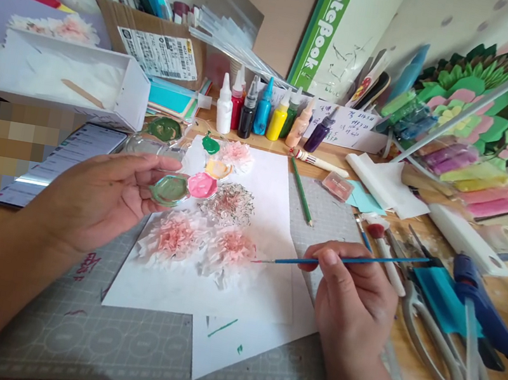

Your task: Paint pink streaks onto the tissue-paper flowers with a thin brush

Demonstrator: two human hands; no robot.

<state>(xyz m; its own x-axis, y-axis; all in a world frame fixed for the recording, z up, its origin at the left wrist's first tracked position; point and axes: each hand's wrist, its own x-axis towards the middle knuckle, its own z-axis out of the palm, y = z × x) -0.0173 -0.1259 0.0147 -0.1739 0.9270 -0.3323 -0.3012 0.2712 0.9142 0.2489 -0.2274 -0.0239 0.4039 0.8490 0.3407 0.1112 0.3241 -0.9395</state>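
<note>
My left hand point(109, 189) is closed on the edge of a clear paint palette point(170, 189), with fingers under a well of murky green paint. Pink paint point(202, 186), pale orange paint point(218, 169) and bright green paint point(210, 144) show beside it, over the white paper. Between the thumb and fingers of my right hand point(357, 296) is a thin blue paintbrush point(301, 260). Its pink-tinged tip is at the right edge of a ruffled white flower with a pink centre point(232, 248). Another pink-centred flower point(172, 238) lies left of it, and a dark-speckled flower point(229, 205) lies behind.
White paper point(160, 297) lies on a grey cutting mat point(67, 334). Several paint bottles point(264, 108) line the back. A green pencil point(301, 191), scissors point(427, 339) and a blue glue gun point(486, 304) are at right. A phone point(67, 154) and white box point(129, 90) are at left.
</note>
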